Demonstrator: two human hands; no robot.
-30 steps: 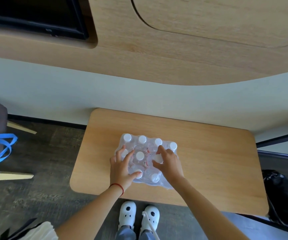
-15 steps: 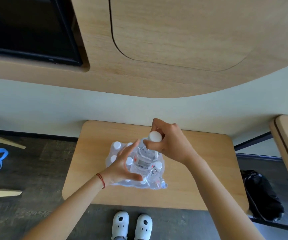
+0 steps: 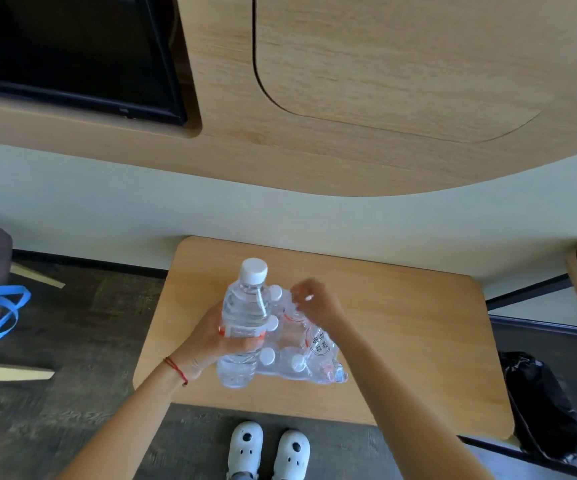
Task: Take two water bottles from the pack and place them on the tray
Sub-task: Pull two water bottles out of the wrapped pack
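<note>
A wooden table [image 3: 401, 341] carries a shrink-wrapped pack [image 3: 300, 348] of water bottles. No tray is in view. The left hand [image 3: 210, 337] is wrapped around one bottle [image 3: 245, 320], upright above the pack's left edge. The right hand [image 3: 314, 301] pinches at a cap in the pack. A full bottle probably feels heavy and slick; gripping mid-body suits it.

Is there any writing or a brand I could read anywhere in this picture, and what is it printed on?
Round red stamp of Chinese characters on the plastic wrap of the pack: too blurred to read.
Red-and-white label on the water bottle held in the left hand: print too small to read.
Small mark on the frame of the black screen: unreadable.
No other text shows.
</note>
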